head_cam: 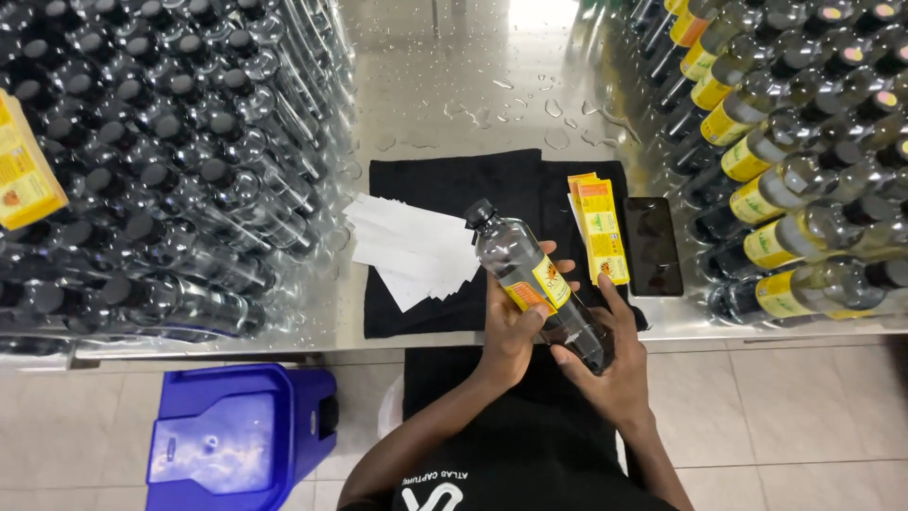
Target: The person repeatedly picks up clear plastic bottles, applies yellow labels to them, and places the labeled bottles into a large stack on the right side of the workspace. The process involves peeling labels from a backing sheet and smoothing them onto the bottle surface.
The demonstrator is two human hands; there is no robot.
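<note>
A clear bottle (534, 284), its yellow label (541, 285) half pressed on, is clamped by left hand (511, 333) and right hand (605, 364); unlabelled bottles (161, 161) at nine o'clock remain.

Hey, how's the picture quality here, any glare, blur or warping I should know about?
Head view: strong glare from overhead light on the wet steel table at top centre; edges bow outward, so the stacked bottles lean, a wide-lens distortion; the bottle held by the left hand and right hand looks sharp; little shadow on the black cloth.
</note>
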